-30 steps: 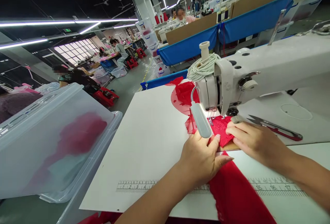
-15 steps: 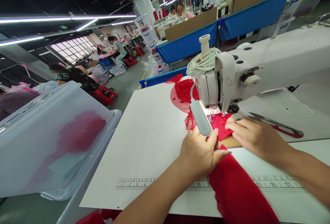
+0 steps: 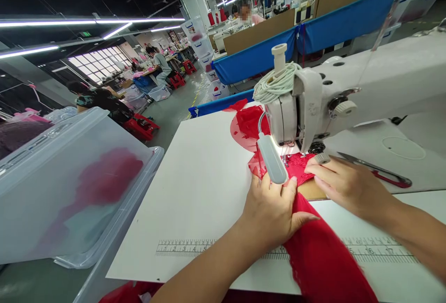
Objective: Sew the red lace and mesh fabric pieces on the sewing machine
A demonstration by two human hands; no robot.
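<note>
Red lace fabric [image 3: 298, 168] lies beneath the presser foot of a white sewing machine [image 3: 376, 89]. My left hand [image 3: 270, 207] rests palm down on the red cloth and the table, fingers spread and thumb stretched out to the right. Right of the needle, my right hand [image 3: 351, 187] has its fingers drawn together at the lace's edge; its fingertips are partly hidden by the machine's knob. From under my left hand a long red fabric strip [image 3: 327, 252] runs down over the table's front edge. A grey clip-on lamp [image 3: 272, 159] hides part of the needle area.
Thread snips [image 3: 379, 170] lie on the machine bed at right. A printed ruler [image 3: 181, 248] crosses the white table [image 3: 167, 191]. Sheer red cloth [image 3: 249, 126] lies behind the needle. A translucent plastic bin [image 3: 69, 191] stands at left. Other people sit at machines farther off.
My left hand's fingers have spread a little and its thumb reaches farther right. The red strip's upper end now lies closer to the lace. My right hand has barely moved.
</note>
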